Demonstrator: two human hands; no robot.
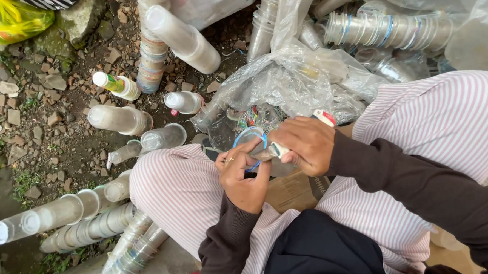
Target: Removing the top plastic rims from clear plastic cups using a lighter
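My left hand (242, 175) grips a clear plastic cup with a blue rim (248, 135), held over my lap. My right hand (304, 144) is closed on a small cutter-like tool with a red and white end (324, 117), its front end pressed against the cup's rim. Both arms are in dark brown sleeves. My knees, in pink striped trousers (175, 184), spread left and right. A piece of brown cardboard (290, 191) lies on my lap under the hands.
Stacks of nested clear plastic cups lie on the stony ground at the lower left (66, 213) and top centre (185, 38). Loose cups (164, 137) lie near my left knee. Clear plastic bags of cups (301, 77) pile up ahead. A yellow bag (8, 18) is top left.
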